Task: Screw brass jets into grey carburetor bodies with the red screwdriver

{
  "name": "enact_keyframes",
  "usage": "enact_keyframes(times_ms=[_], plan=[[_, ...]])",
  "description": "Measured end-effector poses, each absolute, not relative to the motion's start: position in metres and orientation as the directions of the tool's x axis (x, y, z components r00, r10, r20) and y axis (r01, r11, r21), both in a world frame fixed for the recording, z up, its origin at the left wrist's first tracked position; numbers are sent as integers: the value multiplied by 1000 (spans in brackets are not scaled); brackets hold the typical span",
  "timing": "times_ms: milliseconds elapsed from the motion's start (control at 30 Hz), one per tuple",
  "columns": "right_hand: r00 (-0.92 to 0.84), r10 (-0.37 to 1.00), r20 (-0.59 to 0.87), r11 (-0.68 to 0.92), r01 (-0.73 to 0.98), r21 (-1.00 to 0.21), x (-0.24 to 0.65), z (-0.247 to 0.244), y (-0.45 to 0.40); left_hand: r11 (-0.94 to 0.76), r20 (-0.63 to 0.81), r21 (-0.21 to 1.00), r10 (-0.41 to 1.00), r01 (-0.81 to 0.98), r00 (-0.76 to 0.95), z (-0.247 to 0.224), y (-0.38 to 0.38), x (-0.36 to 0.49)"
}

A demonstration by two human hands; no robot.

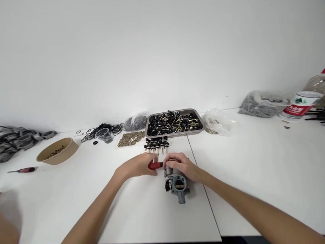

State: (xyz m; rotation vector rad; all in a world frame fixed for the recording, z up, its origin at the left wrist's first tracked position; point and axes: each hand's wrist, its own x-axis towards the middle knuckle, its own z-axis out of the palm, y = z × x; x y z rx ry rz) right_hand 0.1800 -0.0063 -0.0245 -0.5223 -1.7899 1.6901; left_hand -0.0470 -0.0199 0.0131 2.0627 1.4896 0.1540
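Observation:
My left hand (139,164) is closed around the red handle of a screwdriver (155,165), which points right toward a grey metal carburetor (181,192). The screwdriver's tip is hidden by my fingers and the carburetor body. My right hand (184,165) grips the far side of the carburetor, its fingers curled over the top. The carburetor rests on the white table with its round bore facing me and a black fitting on its left. Just beyond my hands stand several small black-and-brass parts (157,145).
A metal tray (176,135) heaped with black-and-brass parts lies at the back. Leftward are brass pieces (131,138), a clear cup (105,135), a tan bowl (48,159), another screwdriver (26,170) and another person's arm (6,227). Plastic bags (218,121) and a large bottle (297,104) stand right.

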Motion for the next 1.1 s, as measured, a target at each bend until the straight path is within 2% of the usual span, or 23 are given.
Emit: enact_keyframes(times_ms=[267,367,500,633,733,800,900,1000,1100], plan=[[-752,644,141,86,-112,-990,179,-24,-6,-115,-93,780,951,615,296,5,-18,-60],[-749,645,155,99,-119,-988,178,-24,-6,-53,-42,909,975,414,217,12,-14,-76],[-754,639,151,95,-117,-989,178,-25,-6,-142,137,984,990,109,44,14,-8,-101],[-746,641,184,246,-27,-969,183,-19,-3,-223,194,948,970,-226,-143,9,1,-126],[-691,687,222,388,91,-917,192,-3,7,-236,119,863,954,-447,-274,5,6,-143],[-650,724,230,442,182,-878,202,14,20,-247,54,811,934,-531,-352,3,9,-153],[-595,772,224,502,354,-789,233,44,47,-283,27,781,906,-557,-422,0,11,-163],[-454,870,190,455,595,-662,284,64,85,-301,16,767,892,-566,-452,-2,13,-168],[-268,960,80,271,816,-512,341,65,130,-316,6,761,877,-566,-481,-5,14,-172]])
